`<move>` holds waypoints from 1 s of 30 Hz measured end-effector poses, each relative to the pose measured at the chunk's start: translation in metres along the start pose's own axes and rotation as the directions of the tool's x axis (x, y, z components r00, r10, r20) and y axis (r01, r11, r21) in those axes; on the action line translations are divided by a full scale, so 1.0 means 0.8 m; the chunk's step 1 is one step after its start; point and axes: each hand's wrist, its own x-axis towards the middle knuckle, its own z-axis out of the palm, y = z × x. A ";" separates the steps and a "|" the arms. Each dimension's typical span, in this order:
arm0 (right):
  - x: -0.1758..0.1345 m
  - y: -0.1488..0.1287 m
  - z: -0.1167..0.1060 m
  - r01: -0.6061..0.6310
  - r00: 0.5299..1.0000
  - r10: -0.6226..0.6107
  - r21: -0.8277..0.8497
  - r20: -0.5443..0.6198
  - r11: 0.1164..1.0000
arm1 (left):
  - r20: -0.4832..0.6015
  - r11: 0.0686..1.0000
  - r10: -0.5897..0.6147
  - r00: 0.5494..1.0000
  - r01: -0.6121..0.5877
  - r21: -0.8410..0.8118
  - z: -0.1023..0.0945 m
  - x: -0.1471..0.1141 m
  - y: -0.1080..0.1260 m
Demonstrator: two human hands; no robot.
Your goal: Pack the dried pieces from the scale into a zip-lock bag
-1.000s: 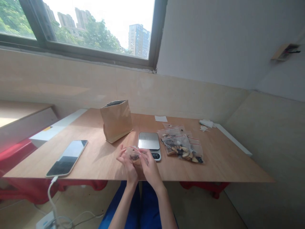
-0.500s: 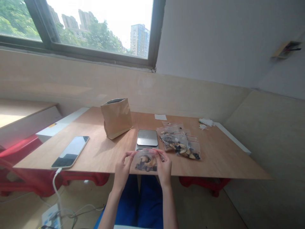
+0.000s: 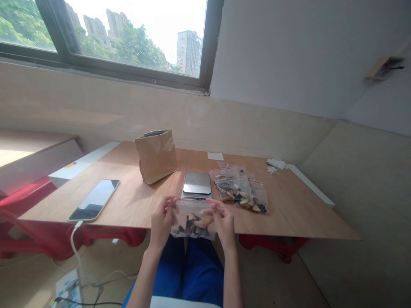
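Note:
A clear zip-lock bag [image 3: 193, 222] with dark and tan dried pieces at its bottom hangs between my hands at the table's near edge. My left hand [image 3: 162, 220] pinches its upper left corner. At the upper right corner, my right hand [image 3: 222, 220] grips the bag with bent fingers. The top edge is stretched fairly straight; whether its seal is closed I cannot tell. Just beyond the bag lies a kitchen scale [image 3: 197, 184] with a bare metal plate. Right of the scale, several similar filled zip-lock bags [image 3: 239, 190] are piled up.
An open-topped brown paper pouch [image 3: 156, 157] stands on the wooden table [image 3: 289, 214], left of the scale. A phone [image 3: 95, 201] lies at the left edge, its white cable hanging down. White paper [image 3: 215, 156] and crumpled scraps [image 3: 276, 164] lie at the back.
My hands have moved slightly apart and the bag is now stretched wider and flatter, its top edge straighter. The camera view has shifted a little.

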 end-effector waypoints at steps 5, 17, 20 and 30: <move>0.003 0.005 -0.003 -0.022 0.999 0.024 0.068 -0.022 0.997 | -0.051 0.983 -0.037 0.998 0.027 -0.183 0.000 -0.005 0.006; -0.001 -0.004 0.014 0.056 0.966 -0.037 0.066 -0.254 0.996 | 0.056 0.872 -0.282 0.958 0.280 -0.400 0.000 -0.003 -0.011; -0.001 -0.004 0.015 0.009 0.969 0.003 0.050 -0.249 0.999 | 0.104 0.871 -0.287 0.952 0.305 -0.386 -0.001 -0.003 -0.006; -0.003 -0.009 0.006 0.196 0.942 -0.264 -0.297 -0.209 0.935 | 0.201 0.918 -0.211 0.957 0.265 -0.296 0.002 0.000 -0.010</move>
